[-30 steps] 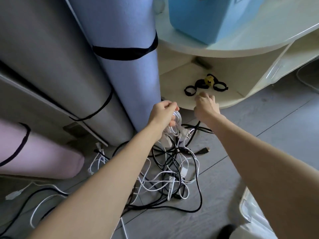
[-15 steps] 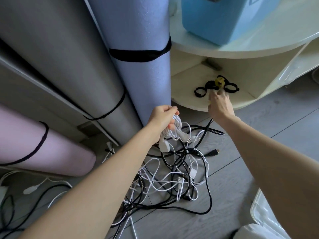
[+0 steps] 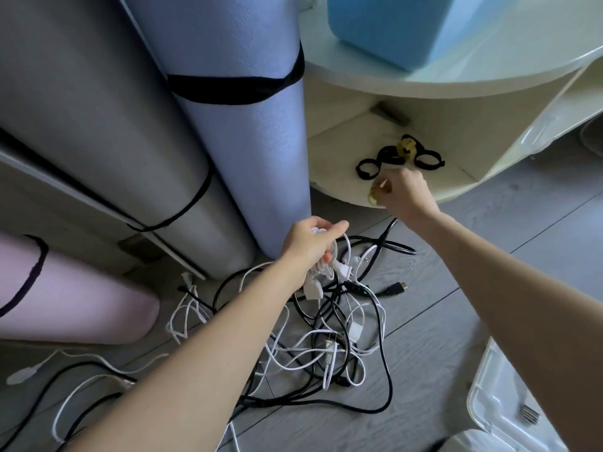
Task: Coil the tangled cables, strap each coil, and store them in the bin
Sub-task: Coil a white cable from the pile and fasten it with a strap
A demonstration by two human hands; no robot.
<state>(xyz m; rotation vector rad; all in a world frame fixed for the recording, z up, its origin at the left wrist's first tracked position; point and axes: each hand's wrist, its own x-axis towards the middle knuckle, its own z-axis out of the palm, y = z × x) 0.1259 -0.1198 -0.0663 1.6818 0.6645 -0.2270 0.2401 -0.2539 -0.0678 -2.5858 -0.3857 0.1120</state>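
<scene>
Just off the front edge of the low shelf, the right hand pinches a thin yellow strap, up and to the right of the left hand, which grips a small coil of white cable above the tangle on the wood-grain floor. Strap and coil are near but apart, so the right hand would likely carry the soft loop down-left to the glossy, springy coil. More black loop straps lie further back on the shelf; the translucent bin sits at lower right.
</scene>
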